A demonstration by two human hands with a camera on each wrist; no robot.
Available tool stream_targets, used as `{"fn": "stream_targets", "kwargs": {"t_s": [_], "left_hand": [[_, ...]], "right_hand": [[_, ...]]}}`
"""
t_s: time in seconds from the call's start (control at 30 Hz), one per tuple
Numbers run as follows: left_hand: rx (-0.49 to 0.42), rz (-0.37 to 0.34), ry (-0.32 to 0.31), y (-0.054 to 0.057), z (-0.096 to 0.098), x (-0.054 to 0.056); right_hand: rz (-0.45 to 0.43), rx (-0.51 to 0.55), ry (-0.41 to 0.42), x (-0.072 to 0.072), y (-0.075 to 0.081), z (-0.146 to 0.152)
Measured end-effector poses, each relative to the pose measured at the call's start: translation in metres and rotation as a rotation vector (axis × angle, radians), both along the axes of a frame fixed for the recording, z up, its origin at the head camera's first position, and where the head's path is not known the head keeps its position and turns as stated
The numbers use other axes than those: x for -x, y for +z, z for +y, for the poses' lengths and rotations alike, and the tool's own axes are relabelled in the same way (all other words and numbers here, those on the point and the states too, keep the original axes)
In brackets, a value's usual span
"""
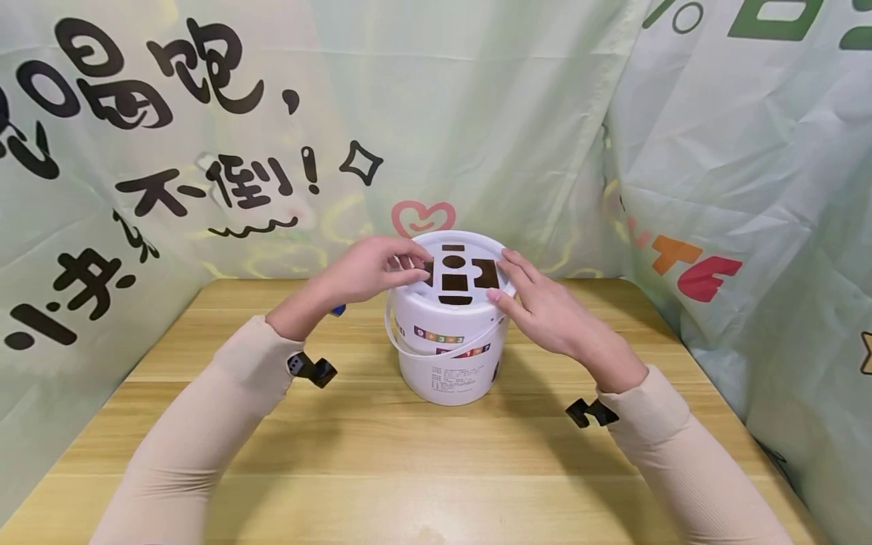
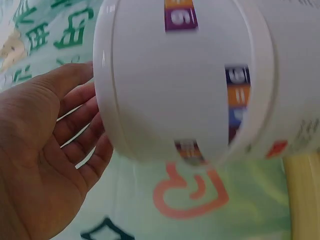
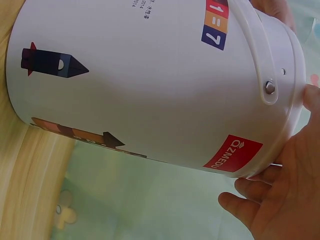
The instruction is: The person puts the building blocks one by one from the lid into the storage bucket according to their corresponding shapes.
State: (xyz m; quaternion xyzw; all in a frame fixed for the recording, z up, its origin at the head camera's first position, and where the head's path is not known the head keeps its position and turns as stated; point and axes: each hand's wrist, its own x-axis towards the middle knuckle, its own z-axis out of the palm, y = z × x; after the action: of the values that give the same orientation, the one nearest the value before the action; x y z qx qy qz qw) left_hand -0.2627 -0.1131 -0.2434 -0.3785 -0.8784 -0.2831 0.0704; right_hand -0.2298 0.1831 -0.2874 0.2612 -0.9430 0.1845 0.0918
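A white bucket [image 1: 446,356] stands upright on the table, a lid [image 1: 474,250] with several cut-out shapes on its top. Coloured number labels and a thin white handle [image 1: 409,352] show on its side. My left hand [image 1: 373,266] is at the lid's left edge, its fingers loosely bent over the rim; in the left wrist view the fingertips meet the lid's edge. On the opposite side, my right hand [image 1: 545,310] rests its fingers and thumb along the rim. A red brand label [image 3: 234,154] and a handle rivet [image 3: 269,87] show in the right wrist view.
The wooden table [image 1: 381,469] ends at printed fabric walls [image 1: 477,113] behind and on both sides. A small blue object [image 1: 338,309] lies partly hidden behind my left wrist. Both wrists carry small black cameras.
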Motion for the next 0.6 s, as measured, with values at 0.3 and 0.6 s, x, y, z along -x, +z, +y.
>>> {"fn": "stream_targets", "kwargs": {"t_s": [0.3,0.6], "left_hand": [[-0.091,-0.019,0.162,-0.017,-0.044,0.025],[-0.041,-0.088,0.287,-0.045,-0.082,0.051]], "right_hand": [[-0.011,0.001,0.003,-0.001,0.001,0.0],[-0.013,0.004,0.005,0.0,0.001,0.0]]}}
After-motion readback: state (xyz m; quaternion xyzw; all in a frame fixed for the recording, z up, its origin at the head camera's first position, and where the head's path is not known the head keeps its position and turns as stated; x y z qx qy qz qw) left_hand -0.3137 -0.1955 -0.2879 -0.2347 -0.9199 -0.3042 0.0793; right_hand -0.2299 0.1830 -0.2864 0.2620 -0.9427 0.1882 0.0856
